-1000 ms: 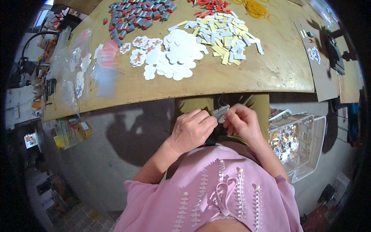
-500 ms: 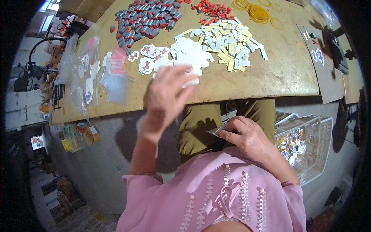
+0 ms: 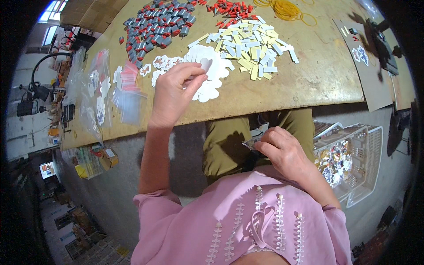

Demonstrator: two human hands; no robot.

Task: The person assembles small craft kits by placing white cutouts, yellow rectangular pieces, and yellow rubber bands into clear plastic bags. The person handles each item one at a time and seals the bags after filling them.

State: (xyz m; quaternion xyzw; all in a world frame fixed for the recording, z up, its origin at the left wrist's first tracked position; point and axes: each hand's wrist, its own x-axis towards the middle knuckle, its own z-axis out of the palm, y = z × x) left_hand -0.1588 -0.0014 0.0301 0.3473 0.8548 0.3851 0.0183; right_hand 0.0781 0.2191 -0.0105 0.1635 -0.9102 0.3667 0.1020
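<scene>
My left hand (image 3: 176, 92) is over the table, its thumb and fingers pinching a white paper cutout (image 3: 206, 65) with a rounded edge. Just below and beside it lies a heap of white scalloped cutouts (image 3: 206, 92). Several printed cutouts (image 3: 161, 62) are partly hidden behind that hand. Over my lap, my right hand (image 3: 285, 149) is closed on a small clear plastic bag (image 3: 251, 141); its contents are too small to make out.
Small grey motors with red ends (image 3: 159, 26), red parts (image 3: 229, 12), yellow and white strips (image 3: 256, 51) and rubber bands (image 3: 286, 9) lie toward the back. Clear bags with red edges (image 3: 131, 106) lie left. A white plastic basket (image 3: 373, 154) of filled bags stands at right.
My left hand, blurred over the white heap before, now pinches a cutout and has shifted slightly left. My right hand keeps the bag over my lap. The whole view has shifted a little.
</scene>
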